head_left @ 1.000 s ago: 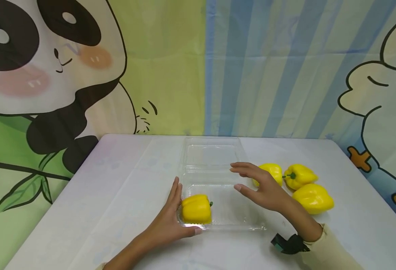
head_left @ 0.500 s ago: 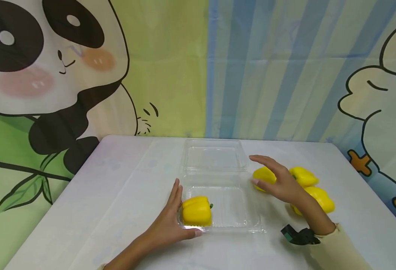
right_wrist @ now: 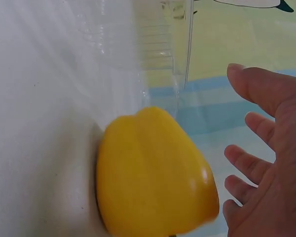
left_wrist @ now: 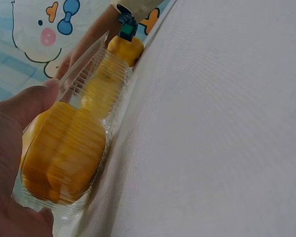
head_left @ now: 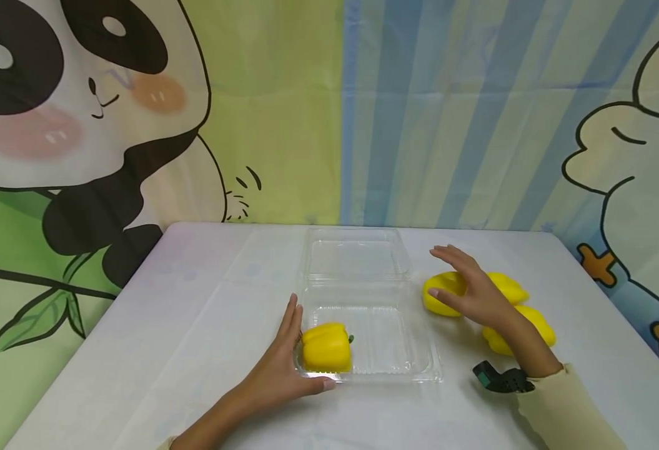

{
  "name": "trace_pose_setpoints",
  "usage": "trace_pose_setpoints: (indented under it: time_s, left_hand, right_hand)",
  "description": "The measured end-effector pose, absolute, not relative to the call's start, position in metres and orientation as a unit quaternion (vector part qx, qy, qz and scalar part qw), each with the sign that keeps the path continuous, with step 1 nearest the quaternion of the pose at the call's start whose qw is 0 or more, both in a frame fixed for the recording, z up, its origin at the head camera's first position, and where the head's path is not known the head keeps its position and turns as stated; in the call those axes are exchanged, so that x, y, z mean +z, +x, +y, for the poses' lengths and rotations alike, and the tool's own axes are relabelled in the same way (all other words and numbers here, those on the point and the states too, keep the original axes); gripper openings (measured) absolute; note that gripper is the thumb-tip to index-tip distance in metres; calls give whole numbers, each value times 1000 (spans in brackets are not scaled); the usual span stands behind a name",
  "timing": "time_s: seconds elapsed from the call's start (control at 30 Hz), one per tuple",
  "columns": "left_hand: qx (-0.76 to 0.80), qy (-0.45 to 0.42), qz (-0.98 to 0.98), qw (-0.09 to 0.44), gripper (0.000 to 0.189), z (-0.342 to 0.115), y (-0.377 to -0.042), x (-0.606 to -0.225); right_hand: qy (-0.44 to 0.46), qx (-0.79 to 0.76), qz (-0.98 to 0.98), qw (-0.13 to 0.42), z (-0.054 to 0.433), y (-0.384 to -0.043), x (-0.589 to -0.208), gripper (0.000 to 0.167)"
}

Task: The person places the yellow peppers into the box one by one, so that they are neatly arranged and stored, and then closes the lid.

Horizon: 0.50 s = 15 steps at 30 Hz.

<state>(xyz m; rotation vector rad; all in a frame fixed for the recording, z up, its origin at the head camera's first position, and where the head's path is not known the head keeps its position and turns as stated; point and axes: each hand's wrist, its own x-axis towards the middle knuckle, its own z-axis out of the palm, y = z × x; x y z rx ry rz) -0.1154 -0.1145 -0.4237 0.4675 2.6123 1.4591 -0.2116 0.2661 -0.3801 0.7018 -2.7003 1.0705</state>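
surface [head_left: 205, 325]: we see it white and bearing everything; nothing on it shifts over the last second apart from our right arm.
clamshell box [head_left: 413, 369]: clear plastic, lid laid open toward the far side; it sits where it sat a second ago, so our left hand is doing its job of steadying it.
left hand [head_left: 275, 375]: it stays flat against the box's left wall, fingers straight, thumb along the near rim, gripping nothing.
right hand [head_left: 472, 294]: a second ago it hovered over the tray; now it has swung right and hangs over the loose peppers, fingers spread and released, closing on nothing yet. The wrist view shows a gap between the fingers [right_wrist: 259, 170] and the fruit.
nearest pepper [head_left: 441, 297]: yellow, on the surface just right of the box, under our palm; we judge it the one about to be taken.
other two peppers [head_left: 534, 322]: partly hidden behind our wrist, close beside it.
pepper in the box [head_left: 326, 348]: unmoved in the tray's left corner, touching the wall by our left hand.
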Motion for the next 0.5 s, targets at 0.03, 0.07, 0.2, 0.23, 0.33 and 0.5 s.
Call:
trace_pose_setpoints:
  time_s: [0.03, 0.07, 0.2, 0.23, 0.33, 0.5]
  left_hand:
    - [482, 154, 861, 57, 133, -114, -116, -424]
    - [482, 155, 860, 57, 133, -115, -116, -424]
    - [482, 155, 860, 57, 133, -115, -115, -424]
    - [482, 155, 860, 58, 133, -115, -115, -424]
    - [482, 154, 861, 59, 133, -115, -115, -423]
    - [484, 155, 859, 59, 133, -115, -115, -423]
  right_hand:
    - [234, 355, -902, 77, 267, -212, -380, 72]
    - [235, 353, -902, 78, 268, -212, -379, 72]
    - [234, 350, -904, 73, 274, -212, -378, 74]
    - [233, 349, -905, 70, 275, -212, -378, 75]
    - [225, 340, -911, 55, 278, -213, -380, 75]
    - [217, 319, -922, 12, 281, -214, -380, 76]
